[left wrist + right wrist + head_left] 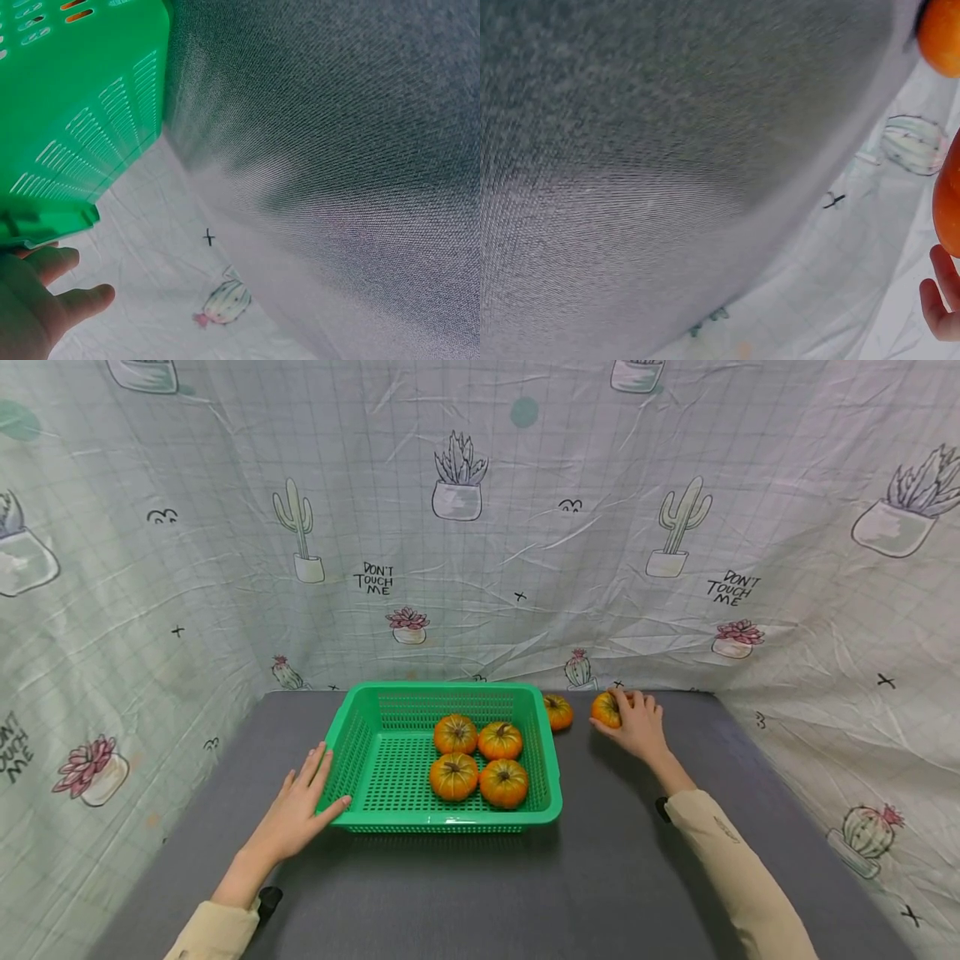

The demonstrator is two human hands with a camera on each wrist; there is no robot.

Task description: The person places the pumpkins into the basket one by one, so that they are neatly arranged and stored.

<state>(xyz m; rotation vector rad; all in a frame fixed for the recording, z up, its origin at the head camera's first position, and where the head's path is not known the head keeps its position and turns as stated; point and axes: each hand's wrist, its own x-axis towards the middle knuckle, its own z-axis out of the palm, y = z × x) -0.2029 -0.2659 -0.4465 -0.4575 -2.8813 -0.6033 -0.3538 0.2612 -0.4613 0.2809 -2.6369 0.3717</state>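
Note:
My right hand [637,724] grips a small orange pumpkin [606,710] at the back right of the table; the right wrist view catches only part of that pumpkin [949,202] and a few fingertips. Beside the left rim of a green plastic basket [442,818] lies my left hand [296,814], its fingers extended and touching the rim. Several small pumpkins [453,777] sit together in the basket's right half. Another pumpkin [558,712] rests on the table just outside the basket's back right corner, partly hidden by the rim.
The dark grey table [480,893] extends around the basket on all sides. A pale cloth [480,560] printed with potted cacti hangs along the table's back and both sides, close behind the basket and the right hand.

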